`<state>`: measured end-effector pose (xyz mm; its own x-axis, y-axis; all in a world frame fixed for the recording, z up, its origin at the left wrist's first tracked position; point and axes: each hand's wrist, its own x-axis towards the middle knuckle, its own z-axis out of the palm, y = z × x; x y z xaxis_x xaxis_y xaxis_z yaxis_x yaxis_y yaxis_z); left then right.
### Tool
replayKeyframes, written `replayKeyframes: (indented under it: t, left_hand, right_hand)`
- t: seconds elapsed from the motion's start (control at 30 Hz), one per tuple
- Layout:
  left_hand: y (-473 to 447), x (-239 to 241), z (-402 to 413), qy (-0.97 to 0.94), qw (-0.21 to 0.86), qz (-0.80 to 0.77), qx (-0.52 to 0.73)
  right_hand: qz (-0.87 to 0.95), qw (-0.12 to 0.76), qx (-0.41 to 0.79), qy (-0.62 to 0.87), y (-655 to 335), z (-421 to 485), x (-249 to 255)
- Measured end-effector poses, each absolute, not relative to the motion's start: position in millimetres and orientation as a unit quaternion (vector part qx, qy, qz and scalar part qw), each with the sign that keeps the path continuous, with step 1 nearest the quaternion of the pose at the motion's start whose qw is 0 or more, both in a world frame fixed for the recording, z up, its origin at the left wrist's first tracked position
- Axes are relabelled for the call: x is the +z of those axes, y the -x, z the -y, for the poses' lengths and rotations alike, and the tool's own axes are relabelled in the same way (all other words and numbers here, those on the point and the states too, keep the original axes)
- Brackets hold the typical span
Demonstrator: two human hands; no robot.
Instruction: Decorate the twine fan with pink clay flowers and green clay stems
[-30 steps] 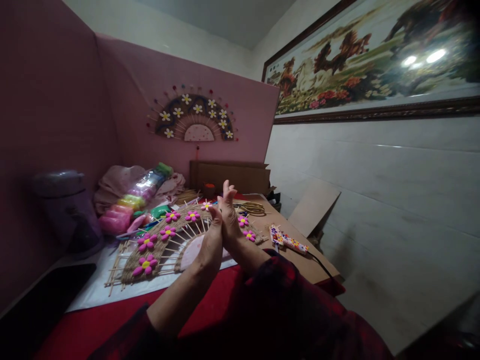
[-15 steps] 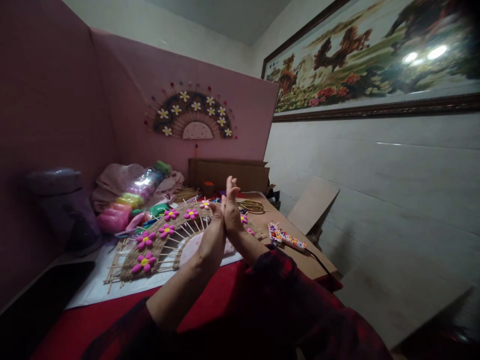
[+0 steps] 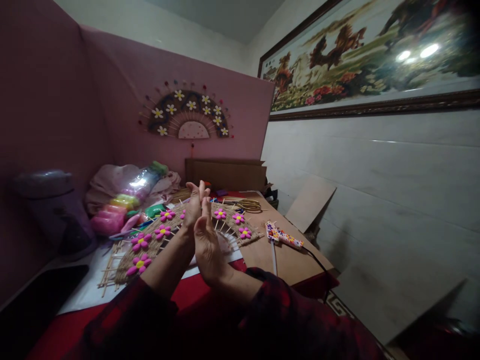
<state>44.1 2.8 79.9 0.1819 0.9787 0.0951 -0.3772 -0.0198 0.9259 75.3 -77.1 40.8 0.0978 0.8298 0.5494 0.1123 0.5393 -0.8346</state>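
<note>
My left hand [image 3: 193, 206] and my right hand [image 3: 207, 245] are pressed palm to palm in front of me, fingers straight; the left sits further forward. Whatever lies between the palms is hidden. Both hands hover above a fan-shaped craft [image 3: 157, 243] of twine and wooden sticks that lies on white paper on the table. Pink flowers with yellow centres [image 3: 139, 263] are stuck along its arc. My sleeves are dark red.
A patterned glue gun [image 3: 283, 236] with a black cord lies on brown board to the right. Bags of coloured clay [image 3: 123, 200] sit at the back left beside a purple appliance [image 3: 52, 200]. A finished fan [image 3: 186, 117] hangs on the pink partition. A cardboard box [image 3: 225, 175] stands behind.
My right hand has slid back toward me along the left palm while the left moved forward. Both hands shifted left in view, uncovering the flowers on the fan's right side.
</note>
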Motion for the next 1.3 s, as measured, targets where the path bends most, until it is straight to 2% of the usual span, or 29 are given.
replayKeyframes:
  t: [0.13,0.3,0.4,0.53,0.63,0.73,0.9,1.2,1.3]
  left_hand:
    - [-44,78,-14,-0.422,0.606,-0.366,0.566]
    - [-56,72,-25,-0.324,0.549,-0.42,0.646]
    - [-59,71,-26,-0.31,0.548,-0.409,0.66]
    - [-53,63,-20,-0.366,0.628,-0.32,0.607]
    - [-47,55,-12,-0.398,0.709,-0.228,0.536]
    - [-43,48,-6,-0.399,0.745,-0.189,0.501]
    - [-41,38,-2,-0.432,0.744,-0.16,0.484]
    - [-40,28,-7,-0.503,0.686,-0.2,0.487]
    - [-40,26,-7,-0.505,0.683,-0.207,0.486]
  right_hand:
    - [0.61,0.615,0.324,0.38,-85,77,42]
    - [0.535,0.683,0.335,0.368,-101,41,39]
    - [0.478,0.695,0.389,0.371,-110,25,44]
    - [0.469,0.668,0.464,0.344,-125,23,62]
    - [0.491,0.649,0.465,0.347,-138,26,75]
    - [0.489,0.643,0.462,0.366,-149,27,83]
    - [0.463,0.627,0.497,0.382,-164,25,82]
    - [0.459,0.603,0.537,0.372,-171,21,66]
    - [0.483,0.598,0.514,0.38,-176,20,64]
